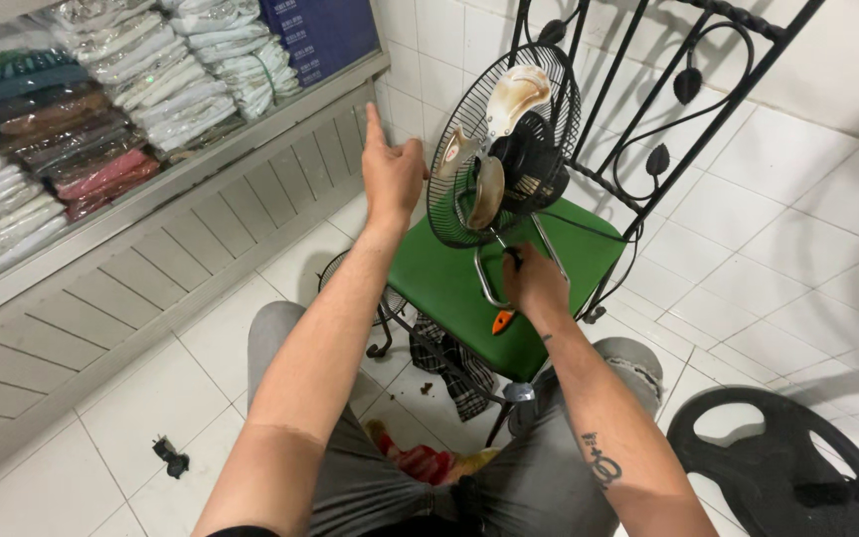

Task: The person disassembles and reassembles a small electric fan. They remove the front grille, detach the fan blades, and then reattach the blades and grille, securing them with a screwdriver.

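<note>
Head view. A fan [502,149], its rear wire guard and blades exposed, stands tilted on the green seat of a black iron chair [449,283], just ahead of both hands. The left hand [391,171] rests at the guard's left rim, forefinger extended upward and the other fingers loosely curled; whether it grips the wire cannot be told. The right hand [532,283], the nearer one, lies just below the fan's base, closed around an orange-handled tool [502,320]. The tool's long axis appears to run toward the fan, handle end pointing back at the person.
</note>
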